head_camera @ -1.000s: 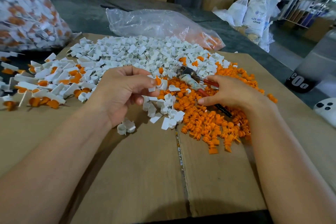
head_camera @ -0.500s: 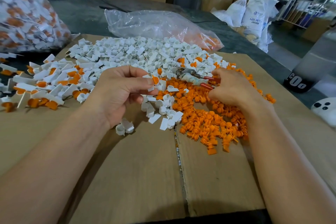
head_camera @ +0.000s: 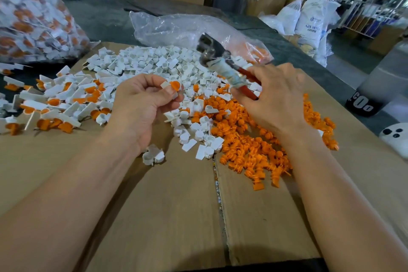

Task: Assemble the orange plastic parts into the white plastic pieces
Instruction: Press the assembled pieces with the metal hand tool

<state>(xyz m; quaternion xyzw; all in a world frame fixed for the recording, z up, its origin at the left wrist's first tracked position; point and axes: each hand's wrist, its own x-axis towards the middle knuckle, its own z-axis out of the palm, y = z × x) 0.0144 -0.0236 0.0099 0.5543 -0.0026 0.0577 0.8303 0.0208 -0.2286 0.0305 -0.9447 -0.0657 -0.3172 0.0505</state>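
Left hand (head_camera: 139, 108) pinches 1 white piece (head_camera: 165, 84) with its orange part (head_camera: 175, 84) above the table (head_camera: 165, 216); right hand (head_camera: 276, 99) grips pliers (head_camera: 223, 64) which, misaimed, could nip those fingers (head_camera: 152, 80) or seat the part crooked.

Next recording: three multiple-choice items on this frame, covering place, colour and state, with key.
1. The loose orange parts lie: A) on the cardboard by the right hand; B) in a bucket; C) on the floor.
2. The handles of the pliers are: A) blue; B) red; C) green.
3. The left hand: A) lies flat; B) pinches a white piece with an orange part; C) grips the pliers.
Key: 1A, the pile rests on cardboard; 2B, red shows beside the right hand; 3B, fingertips pinch the piece.
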